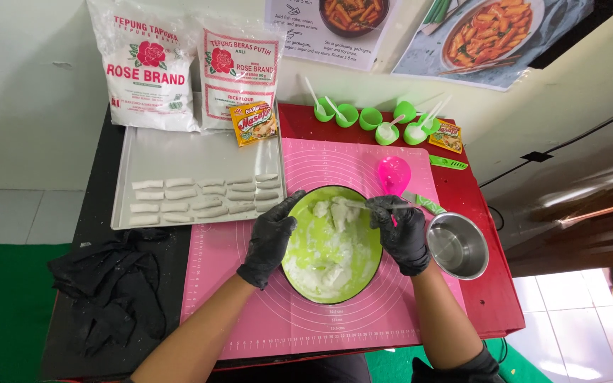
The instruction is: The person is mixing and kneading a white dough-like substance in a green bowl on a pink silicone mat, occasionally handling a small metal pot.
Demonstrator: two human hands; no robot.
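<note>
- Two black-gloved hands work at a green bowl (pixel 367 269) seen from the head camera; it sits on a pink silicone mat (pixel 250 312) at the middle of the table.
- Left hand (pixel 269 240) rests on the bowl's rim at 9 o'clock, fingers spread and only slightly curled, thumb reaching in over the edge; it steadies the bowl without closing round anything.
- Right hand (pixel 400 232) sits over the rim at about 2 o'clock, fingers curled tight round a pale, thin utensil (pixel 355 204) whose tip points toward 9 o'clock into the bowl.
- White dough (pixel 332 214) lies in lumps at the bowl's 12 o'clock side, touching that tip, with more smeared white across the bottom toward 6 o'clock.
- Just beside the bowl at 3 o'clock stands a small steel pot (pixel 457 245), close against the right wrist.
- At 1 o'clock of the bowl a pink scoop (pixel 394 174) lies on the mat, its handle running down behind the right hand.
- At 10 o'clock a grey tray (pixel 179 152) holds rows of cut dough pieces (pixel 207 198); two white flour bags (pixel 193 67) stand at its far end.
- Green cups (pixel 377 117) line the table's far edge at 12 o'clock; a black cloth (pixel 111 294) is heaped at 8 o'clock.
</note>
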